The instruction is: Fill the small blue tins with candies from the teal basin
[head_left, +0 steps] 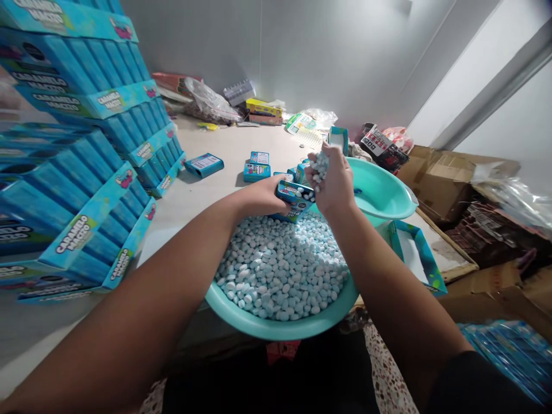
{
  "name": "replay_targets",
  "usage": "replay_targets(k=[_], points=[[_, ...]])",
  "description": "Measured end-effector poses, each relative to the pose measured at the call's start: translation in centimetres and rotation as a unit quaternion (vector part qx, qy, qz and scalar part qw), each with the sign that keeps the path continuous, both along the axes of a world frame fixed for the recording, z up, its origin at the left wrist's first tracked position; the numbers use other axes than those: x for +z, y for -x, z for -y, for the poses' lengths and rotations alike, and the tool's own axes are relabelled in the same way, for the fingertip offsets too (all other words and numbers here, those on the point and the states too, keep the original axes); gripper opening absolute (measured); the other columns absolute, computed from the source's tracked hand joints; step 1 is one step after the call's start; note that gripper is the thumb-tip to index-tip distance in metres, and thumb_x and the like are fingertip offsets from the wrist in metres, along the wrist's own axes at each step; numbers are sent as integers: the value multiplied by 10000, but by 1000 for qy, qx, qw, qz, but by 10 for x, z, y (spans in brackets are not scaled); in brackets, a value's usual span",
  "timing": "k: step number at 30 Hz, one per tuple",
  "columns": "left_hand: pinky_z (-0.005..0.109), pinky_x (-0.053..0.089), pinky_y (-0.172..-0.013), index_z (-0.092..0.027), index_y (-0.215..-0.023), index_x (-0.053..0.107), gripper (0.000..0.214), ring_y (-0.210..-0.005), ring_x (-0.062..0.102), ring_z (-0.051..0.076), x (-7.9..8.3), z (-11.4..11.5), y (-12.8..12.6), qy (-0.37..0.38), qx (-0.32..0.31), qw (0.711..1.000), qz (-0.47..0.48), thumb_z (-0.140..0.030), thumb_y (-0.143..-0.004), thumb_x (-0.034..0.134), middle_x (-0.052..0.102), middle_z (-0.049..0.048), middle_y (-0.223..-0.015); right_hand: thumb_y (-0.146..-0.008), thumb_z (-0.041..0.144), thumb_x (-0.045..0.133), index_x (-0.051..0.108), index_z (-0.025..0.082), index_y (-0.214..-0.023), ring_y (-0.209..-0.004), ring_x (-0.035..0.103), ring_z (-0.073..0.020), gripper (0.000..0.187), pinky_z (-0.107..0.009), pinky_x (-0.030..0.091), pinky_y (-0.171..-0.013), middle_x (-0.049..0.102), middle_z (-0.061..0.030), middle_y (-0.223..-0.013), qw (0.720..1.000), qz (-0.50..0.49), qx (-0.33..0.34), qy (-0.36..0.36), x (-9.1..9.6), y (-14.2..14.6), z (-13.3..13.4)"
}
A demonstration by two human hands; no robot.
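Note:
My left hand [276,194] is closed around a small blue candy box [295,198], held tilted with its open top toward the right; white candies show at the opening. Just right of it, my right hand [335,178] cups a handful of white and pale blue candies [319,167]. Both hands are above a turquoise basin [280,329] filled with many of the same candies [284,267]. Behind the hands, several more blue boxes [257,171] stand on the table, partly hidden by the fingers and the held box.
Tall stacks of blue display trays [77,230] packed with boxes rise at the left. A second turquoise basin [379,187] and an open blue tray [416,256] are on the right. Cardboard boxes [440,175] stand farther right. Plastic bags [211,100] lie along the back wall.

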State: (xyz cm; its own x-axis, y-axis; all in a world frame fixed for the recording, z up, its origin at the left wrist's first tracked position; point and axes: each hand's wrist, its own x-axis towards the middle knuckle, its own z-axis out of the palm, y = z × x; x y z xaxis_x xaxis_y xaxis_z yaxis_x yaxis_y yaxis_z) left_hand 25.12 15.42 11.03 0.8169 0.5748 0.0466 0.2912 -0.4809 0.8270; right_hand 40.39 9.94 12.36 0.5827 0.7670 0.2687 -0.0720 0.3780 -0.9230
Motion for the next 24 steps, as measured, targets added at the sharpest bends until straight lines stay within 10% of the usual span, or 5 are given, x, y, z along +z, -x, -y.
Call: replay_targets(k=[24], points=[[335, 484, -804, -177, -1104, 588, 534, -950, 626, 243, -1, -1, 0, 1, -32, 999, 16, -204, -586, 717, 692, 52, -1013, -748, 700, 559, 573, 237, -989, -663, 635, -157, 522, -293, 469, -572, 647, -32, -743, 998, 36, 24, 34, 4, 8, 8]])
